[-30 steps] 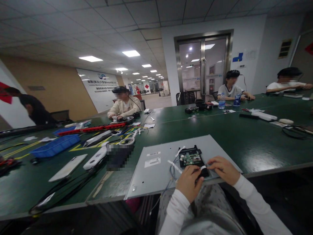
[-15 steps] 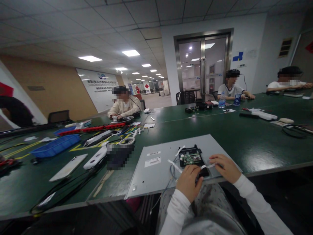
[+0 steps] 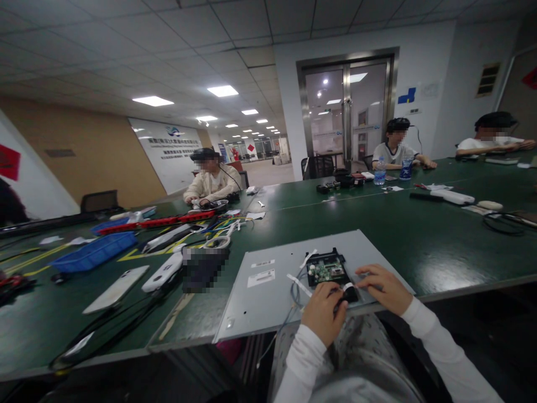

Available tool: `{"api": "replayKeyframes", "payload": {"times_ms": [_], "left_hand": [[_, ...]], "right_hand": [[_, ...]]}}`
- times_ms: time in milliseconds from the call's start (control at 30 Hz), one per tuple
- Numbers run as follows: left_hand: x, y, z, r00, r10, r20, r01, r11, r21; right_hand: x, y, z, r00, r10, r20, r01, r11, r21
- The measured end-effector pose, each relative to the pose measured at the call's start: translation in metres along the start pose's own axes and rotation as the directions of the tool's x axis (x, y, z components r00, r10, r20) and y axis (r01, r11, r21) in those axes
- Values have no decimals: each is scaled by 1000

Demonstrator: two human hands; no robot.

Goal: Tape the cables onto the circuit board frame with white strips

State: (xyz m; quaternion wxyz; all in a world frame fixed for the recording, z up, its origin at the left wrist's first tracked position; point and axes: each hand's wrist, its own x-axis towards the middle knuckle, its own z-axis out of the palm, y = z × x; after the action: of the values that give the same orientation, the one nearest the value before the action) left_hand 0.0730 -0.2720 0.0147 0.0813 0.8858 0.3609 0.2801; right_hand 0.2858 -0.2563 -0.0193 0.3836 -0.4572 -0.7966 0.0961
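Observation:
A grey metal panel (image 3: 264, 299) lies at the table's front edge. On it sits a black plastic frame (image 3: 340, 258) around a green circuit board (image 3: 326, 272). My left hand (image 3: 323, 313) is closed over the frame's lower end, fingers bent against it. A short strip of white tape (image 3: 348, 286) lies by its fingertips. From the right, my right hand (image 3: 385, 288) reaches in with fingers apart, its tips close to the tape and the frame's right edge. Left of the frame are more white tape strips (image 3: 298, 284) and a thin grey cable (image 3: 295, 296).
Left of the panel lie a dark pouch (image 3: 205, 270), a white handheld device (image 3: 163, 272), a white phone (image 3: 116, 289) and a blue tray (image 3: 94, 253). Black straps (image 3: 104, 336) hang near the front edge. Several people sit across the table, near two bottles (image 3: 380, 172).
My right hand has shifted slightly left, its fingertips closer to the frame. The white strip that stretched between frame and right fingers no longer shows there. My left hand stays nearly in place.

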Motion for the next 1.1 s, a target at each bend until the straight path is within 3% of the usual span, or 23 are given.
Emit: {"api": "replayKeyframes", "payload": {"times_ms": [567,1100], "left_hand": [[-1,-3,5,989,-50,-140,48,999,-14],[-2,-8,10,980,-81,-182,79,997,-20]], "right_hand": [[-1,4,2,998,37,-56,-35,999,30],[-2,4,2,996,74,-50,-73,997,21]]}}
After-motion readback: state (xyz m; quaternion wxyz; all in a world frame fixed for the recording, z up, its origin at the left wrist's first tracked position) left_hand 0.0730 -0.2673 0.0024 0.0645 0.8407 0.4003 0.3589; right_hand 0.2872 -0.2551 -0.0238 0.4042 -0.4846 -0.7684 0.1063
